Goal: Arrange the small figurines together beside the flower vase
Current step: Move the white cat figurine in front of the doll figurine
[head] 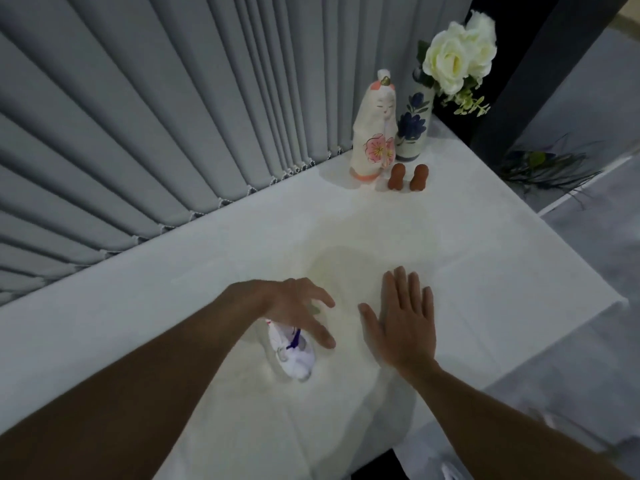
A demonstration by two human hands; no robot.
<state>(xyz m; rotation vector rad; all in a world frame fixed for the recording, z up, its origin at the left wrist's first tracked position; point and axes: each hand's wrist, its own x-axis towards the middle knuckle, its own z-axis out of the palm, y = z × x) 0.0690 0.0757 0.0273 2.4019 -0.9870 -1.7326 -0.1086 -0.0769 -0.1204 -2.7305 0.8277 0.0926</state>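
While the left hand (294, 308) hovers with fingers spread and curled over a small white figurine (294, 355) with purple markings, its thumb tip sits just beside the figurine's upper part; whether any finger actually presses on it cannot be told, since the palm hides the top. That figurine lies tilted on the white table (485, 271) near the front edge, well apart from the other pieces. The right hand (403, 320) is released, laid flat and palm-down on the table with fingers straight and close together, holding nothing, just beside the left hand.

At the far corner stands the flower vase (414, 123), white with blue flowers painted on it and white roses (457, 57) spilling from its mouth. A tall white doll figurine (374, 133) with a pink blossom on its front stands upright against the vase's left side. Just in front of these two sit two small brown figurines (408, 177), side by side and slightly apart.

Between the hands and that group the table surface is bare and wide. Grey vertical blinds (156, 116) run along the table's left edge; the right edge drops off to a grey floor. Both forearms reach in from the bottom of the view, the left angling in from the lower left, the right from the lower right.
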